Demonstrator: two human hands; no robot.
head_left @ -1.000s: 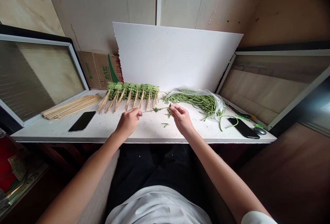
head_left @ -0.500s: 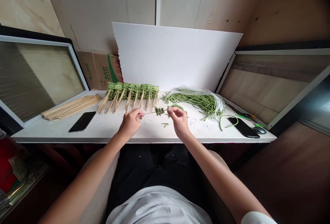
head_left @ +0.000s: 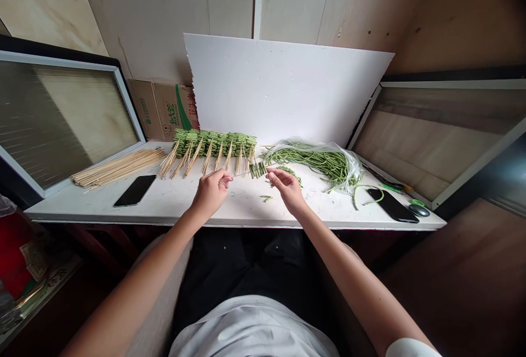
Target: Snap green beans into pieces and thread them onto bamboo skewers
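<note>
The left hand [head_left: 210,193] is clenched around a bamboo skewer [head_left: 242,174]. Its fingers [head_left: 221,180] are curled closed, and the gripped end of the skewer is hidden inside them. The skewer runs right from the hand, tilted slightly upward, and passes through a short cluster of cut green bean pieces [head_left: 257,169]. The right hand [head_left: 287,190] is just right of that cluster, with the thumb and index fingers [head_left: 274,175] pinched together; whether they grasp anything cannot be determined. A thin length of green bean [head_left: 291,171] lies just beyond the right hand, partly hidden by it. Loose bean bits [head_left: 266,198] lie near the hands on the white counter [head_left: 123,211].

At right, a clear plastic bag [head_left: 339,165] surrounds a mass of long green beans [head_left: 314,155], and its crumpled film blurs the strands inside. At far left, a cardboard carton [head_left: 163,110] is partly hidden behind a white foam board [head_left: 287,88]; its contents are not visible. A row of skewers loaded with bean pieces [head_left: 213,144] lies on the far side of the counter, left of the hands. Left of that row lies a bundle of bare skewers [head_left: 119,168]. A smartphone [head_left: 135,190] is on the left and another [head_left: 392,205] on the right, beside a computer mouse [head_left: 419,210].
</note>
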